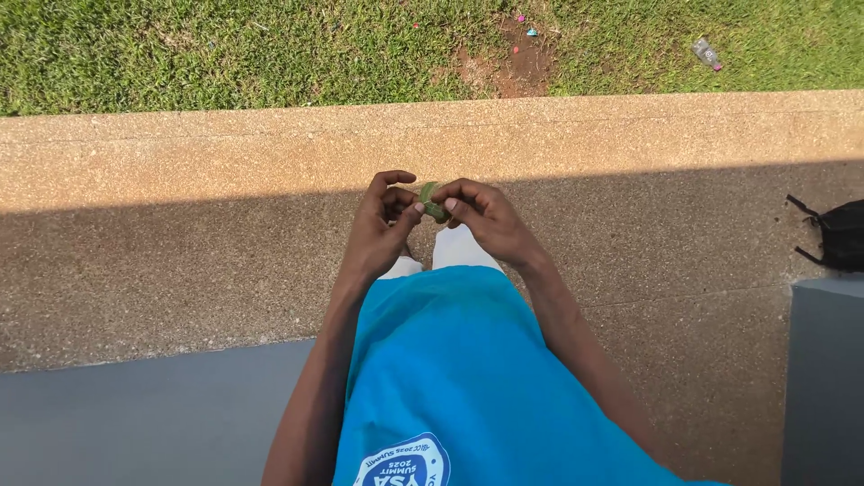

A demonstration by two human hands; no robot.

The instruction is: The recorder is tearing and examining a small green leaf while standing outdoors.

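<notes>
Left hand: the left hand is staying in front of the body, over the shaded part of the floor; its fingers are curling inward and the thumb tip is pressing on the near end of the small green object.
Right hand: the right hand is meeting the left one; its thumb and forefinger are pinching the other side of the same object, and the other fingers are folding under the palm.
Green object: the small green object is sitting between the fingertips of both hands, in the air above the floor; it is looking like a folded leaf or a strip, but its exact kind is too small to tell.
Clothing: the person is wearing a bright blue shirt with a round white and blue emblem at the lower edge of the view; something white is showing just under the hands.
Floor: a pebbled concrete floor is lying under the hands, half in sun and half in shadow.
Grass: a lawn is running along the far edge, with a bare red patch of soil and some small litter.
Bag: a black bag is lying on the floor at the right, well apart from the hands.
Grey surfaces: a smooth grey slab is lying at the lower left, and a grey block is standing at the lower right.
</notes>
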